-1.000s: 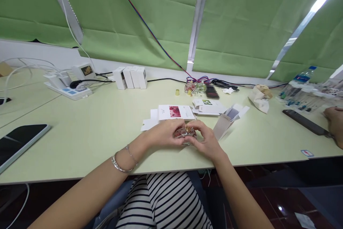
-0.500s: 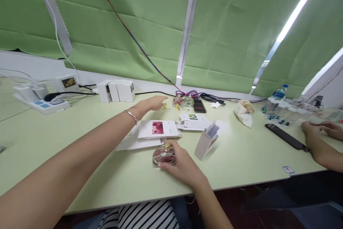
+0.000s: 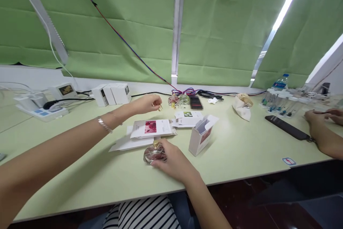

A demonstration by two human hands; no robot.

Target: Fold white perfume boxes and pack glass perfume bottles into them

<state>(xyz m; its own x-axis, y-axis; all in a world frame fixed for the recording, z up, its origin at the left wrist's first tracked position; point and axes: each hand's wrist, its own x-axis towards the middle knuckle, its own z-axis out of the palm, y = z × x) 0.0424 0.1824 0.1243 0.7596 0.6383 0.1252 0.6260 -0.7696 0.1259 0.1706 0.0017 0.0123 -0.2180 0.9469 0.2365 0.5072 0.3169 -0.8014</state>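
Note:
My right hand (image 3: 171, 160) rests on the pale green table (image 3: 241, 147), fingers curled round a small round glass perfume bottle (image 3: 154, 153) with pinkish content and a gold neck. My left hand (image 3: 146, 103) is stretched out over the table further back, pinching a small gold cap (image 3: 160, 107). Just ahead of the bottle lies a flattened white carton with a red picture (image 3: 151, 128). An open white box (image 3: 200, 137) stands to the right of the bottle.
Two more small bottles (image 3: 178, 99) and tangled cables (image 3: 206, 95) sit at the back. White boxes (image 3: 111, 94) and a power strip (image 3: 40, 109) stand at left. A cloth pouch (image 3: 242, 106), a dark phone (image 3: 288, 127) and another person's hands (image 3: 321, 122) are at right.
My left hand closed on the gold cap and drew back a little toward me. My right hand stays on the bottle. The view shifted slightly right.

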